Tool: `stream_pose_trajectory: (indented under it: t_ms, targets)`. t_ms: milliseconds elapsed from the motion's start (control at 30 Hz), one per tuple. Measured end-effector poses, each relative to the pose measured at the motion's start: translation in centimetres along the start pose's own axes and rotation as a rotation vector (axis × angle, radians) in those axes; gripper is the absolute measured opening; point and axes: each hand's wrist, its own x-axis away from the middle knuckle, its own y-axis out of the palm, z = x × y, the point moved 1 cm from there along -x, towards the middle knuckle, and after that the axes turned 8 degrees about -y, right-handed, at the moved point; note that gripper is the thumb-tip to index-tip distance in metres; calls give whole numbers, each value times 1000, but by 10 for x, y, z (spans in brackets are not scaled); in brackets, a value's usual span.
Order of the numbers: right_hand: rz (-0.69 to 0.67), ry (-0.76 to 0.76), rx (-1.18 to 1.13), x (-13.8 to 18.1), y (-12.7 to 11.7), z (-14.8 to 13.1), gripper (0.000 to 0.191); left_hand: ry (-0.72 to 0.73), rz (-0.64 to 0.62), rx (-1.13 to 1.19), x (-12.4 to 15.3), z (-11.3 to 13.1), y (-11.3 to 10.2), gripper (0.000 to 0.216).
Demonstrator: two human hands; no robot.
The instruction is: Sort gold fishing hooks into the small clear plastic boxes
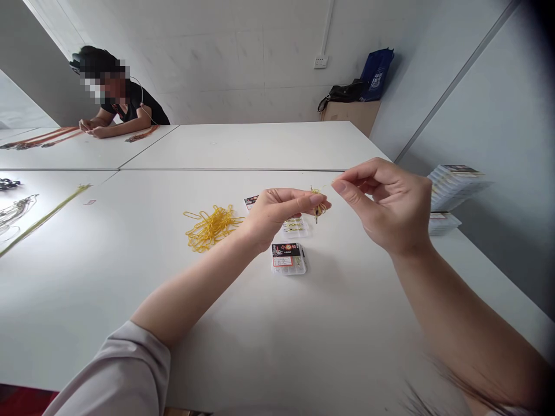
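Pinched between the thumb and fingers of my left hand [275, 214] is a small coiled bundle of yellow line [319, 209] with dark metal bits, which look like fishing hooks. My right hand [392, 202] is closed in a pinch just to the right, holding the end of a thin yellow strand [325, 186] that runs from the bundle. Below the hands lies a clear plastic box [289, 259] with a black and red label. Another clear box [296, 227], with hooks inside, is partly hidden behind my left hand. A pile of yellow line loops [212, 227] lies left of it.
Stacked clear boxes [453, 188] stand at the table's right edge. Yellow-green strands [47, 218] lie on the left. Across the white table [225, 335], a co-worker [125, 107] leans over orange strands [52, 137]. A blue bag [376, 75] sits on a carton [352, 114] by the wall.
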Motion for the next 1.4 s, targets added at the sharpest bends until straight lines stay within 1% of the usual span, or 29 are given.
stream_pose_trajectory:
  t_ms: [233,367,500,633,767,933,1000,1133,1200,1333,1400]
  targets:
    - [-75,-22,19,4,5,-11,11,51,85,59,-2,-1,2,26]
    - [-46,13,36,5,7,-14,16,85,90,65,-3,-2,4,26]
    - [-7,38,-2,7,9,-12,20,98,82,63,-2,-3,5,24]
    - [-33,53,-64,7,10,-9,16,103,94,71,-2,-3,5,24]
    - [-99,55,-65,6,9,-13,12,111,134,83,-3,-4,4,22]
    - [-273,122,-124,3,5,-12,23,137,263,101,-6,-8,-1,23]
    - [-310,114,-99,2,3,-8,22,137,279,91,-6,-9,-2,23]
    - [-243,43,15,1,2,3,16,91,202,37,-4,-7,0,25]
    - [-236,36,55,0,1,5,18,70,161,11,-3,-6,0,25]
    - [-281,95,34,-3,-3,5,26,46,112,-15,-4,-5,-2,23]
    - [-346,151,-19,-5,-7,4,28,45,84,6,-5,-6,-4,25]
